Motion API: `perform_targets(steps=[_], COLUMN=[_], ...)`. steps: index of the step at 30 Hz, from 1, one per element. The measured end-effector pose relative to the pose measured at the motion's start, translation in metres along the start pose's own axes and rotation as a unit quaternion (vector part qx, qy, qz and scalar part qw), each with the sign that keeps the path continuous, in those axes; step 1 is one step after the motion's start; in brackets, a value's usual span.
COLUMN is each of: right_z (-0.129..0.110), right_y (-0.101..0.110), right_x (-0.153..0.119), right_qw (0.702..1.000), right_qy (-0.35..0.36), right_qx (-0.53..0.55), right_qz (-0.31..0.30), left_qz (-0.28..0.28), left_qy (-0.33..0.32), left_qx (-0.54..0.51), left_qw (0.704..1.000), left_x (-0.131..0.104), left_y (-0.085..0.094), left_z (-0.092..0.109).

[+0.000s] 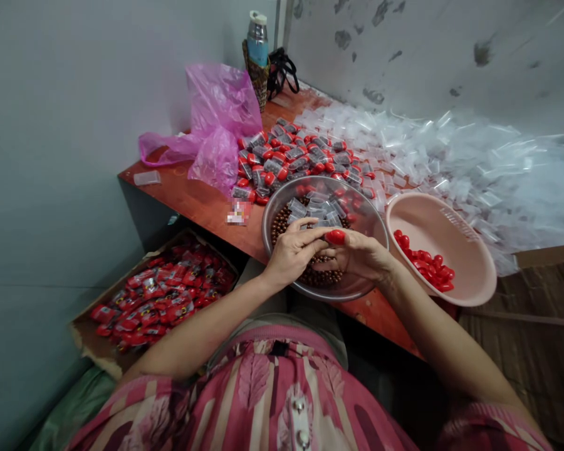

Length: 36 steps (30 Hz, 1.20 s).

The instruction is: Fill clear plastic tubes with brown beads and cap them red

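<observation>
I had left hand [295,247] and right hand [364,252] half-curled around a red cap [335,237], exact grip unclear | seemingly done: capped tubes [294,152] heaped beyond the fingers | left: uncapped tubes [317,208] nearer, loose caps [427,266] rightward

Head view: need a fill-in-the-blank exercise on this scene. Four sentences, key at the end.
1. The left hand and right hand meet over the metal bowl, where a small piece showing between them is coloured ____.
2. The round beads in that bowl are coloured ____.
3. In the picture, the pink basin stands to the ____ of the bowl.
4. The cardboard box of red packets sits at a level ____ than the tabletop.

Missing words: red; brown; right; lower.
</observation>
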State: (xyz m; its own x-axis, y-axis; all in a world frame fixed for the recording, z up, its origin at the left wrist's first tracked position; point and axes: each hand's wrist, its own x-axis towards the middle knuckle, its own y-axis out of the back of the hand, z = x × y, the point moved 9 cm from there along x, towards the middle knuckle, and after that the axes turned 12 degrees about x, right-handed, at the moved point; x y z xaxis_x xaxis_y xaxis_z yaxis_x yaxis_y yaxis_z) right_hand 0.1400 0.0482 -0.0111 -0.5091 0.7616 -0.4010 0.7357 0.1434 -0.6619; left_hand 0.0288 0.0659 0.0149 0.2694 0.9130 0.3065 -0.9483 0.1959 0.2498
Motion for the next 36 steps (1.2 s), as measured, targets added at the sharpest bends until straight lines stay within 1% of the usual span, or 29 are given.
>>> perform_targets(steps=[1, 3, 7, 9, 12, 14, 15, 17, 19, 21, 22, 24, 25, 27, 29, 30, 31, 32, 33, 34, 36], right_z=[0.002, 0.002, 0.003, 0.004, 0.007, 0.002, -0.006, -0.031, -0.066, -0.1, -0.115, -0.137, -0.144, -0.153, -0.151, -0.145, -0.137, -0.126, -0.114, -0.101, -0.076], right_y=[0.0, 0.0, 0.003, 0.003, 0.0, -0.001, 0.0, 0.005, 0.01, 0.01, 0.011, 0.018, 0.02, 0.022, 0.023, 0.024, 0.026, 0.028, 0.031, 0.033, 0.034], right_x=[0.001, 0.005, 0.013, 0.015, 0.016, 0.017, 0.02, 0.03, 0.047, 0.071, 0.081, 0.096, 0.097, 0.088, 0.067, 0.056, 0.045, 0.036, 0.029, 0.025, 0.022], right_qw=[1.0, 0.998, 0.989, 0.985, 0.988, 0.992, 0.992, 0.986, 0.972, 0.957, 0.951, 0.949, 0.947, 0.942, 0.93, 0.918, 0.898, 0.862, 0.808, 0.737, 0.575], right_qy=[0.003, 0.03, 0.085, 0.1, 0.08, 0.064, 0.069, 0.113, 0.181, 0.229, 0.242, 0.234, 0.232, 0.239, 0.252, 0.244, 0.225, 0.197, 0.167, 0.138, 0.105], right_qx=[0.018, 0.042, 0.073, 0.082, 0.068, 0.041, 0.024, -0.014, -0.057, -0.105, -0.12, -0.118, -0.119, -0.133, -0.196, -0.257, -0.338, -0.436, -0.542, -0.644, -0.802], right_qz=[0.006, 0.035, 0.099, 0.116, 0.112, 0.103, 0.104, 0.119, 0.137, 0.14, 0.149, 0.177, 0.188, 0.193, 0.183, 0.178, 0.172, 0.167, 0.161, 0.151, 0.121], left_qz=[0.001, 0.005, 0.015, 0.021, 0.032, 0.045, 0.056, 0.083, 0.095, 0.089, 0.084, 0.082, 0.086, 0.098, 0.114, 0.122, 0.128, 0.134, 0.141, 0.147, 0.155], left_qy=[0.0, -0.004, -0.035, -0.033, 0.021, 0.065, 0.078, 0.087, 0.089, 0.097, 0.101, 0.106, 0.104, 0.094, 0.086, 0.085, 0.087, 0.089, 0.09, 0.09, 0.087], left_qx=[0.004, 0.004, -0.01, -0.008, -0.011, -0.048, -0.075, -0.127, -0.145, -0.134, -0.126, -0.121, -0.124, -0.134, -0.138, -0.139, -0.14, -0.145, -0.153, -0.162, -0.174], left_qw=[1.0, 1.0, 0.999, 0.999, 0.999, 0.996, 0.993, 0.985, 0.981, 0.982, 0.983, 0.984, 0.983, 0.982, 0.98, 0.979, 0.978, 0.976, 0.974, 0.972, 0.969], left_x=[0.0, 0.0, 0.0, 0.0, 0.002, 0.004, 0.005, 0.006, 0.007, 0.006, 0.005, 0.004, 0.004, 0.003, 0.002, 0.002, 0.001, 0.001, 0.001, 0.001, 0.002], left_y=[0.0, 0.001, 0.003, 0.004, 0.004, 0.003, 0.003, 0.004, 0.004, 0.004, 0.004, 0.006, 0.007, 0.01, 0.012, 0.013, 0.014, 0.014, 0.015, 0.015, 0.015], left_z=[0.0, 0.002, 0.011, 0.011, -0.002, -0.014, -0.019, -0.026, -0.028, -0.029, -0.029, -0.03, -0.03, -0.029, -0.029, -0.029, -0.029, -0.029, -0.029, -0.029, -0.028])
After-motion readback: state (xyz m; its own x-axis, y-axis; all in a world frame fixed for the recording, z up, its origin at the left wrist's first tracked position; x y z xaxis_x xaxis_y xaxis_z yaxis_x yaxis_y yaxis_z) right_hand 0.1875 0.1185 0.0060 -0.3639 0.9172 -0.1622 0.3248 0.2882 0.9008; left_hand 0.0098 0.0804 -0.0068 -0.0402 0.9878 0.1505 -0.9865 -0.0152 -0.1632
